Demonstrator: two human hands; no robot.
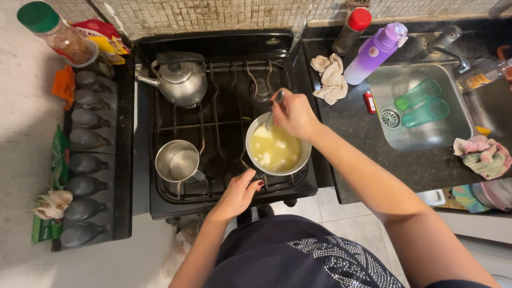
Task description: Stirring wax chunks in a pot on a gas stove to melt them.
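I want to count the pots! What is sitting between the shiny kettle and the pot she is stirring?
In the head view, no pot sits between the kettle and the pot, only bare black stove grate.

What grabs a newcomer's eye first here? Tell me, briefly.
The small metal pot of pale yellow liquid with white chunks, on the black stove's front right burner: the right hand holds a spoon in it while the left hand grips its handle. Next, the steel kettle at back left, and two green glasses lying in the sink.

Shiny metal saucepan, perhaps steel spoon
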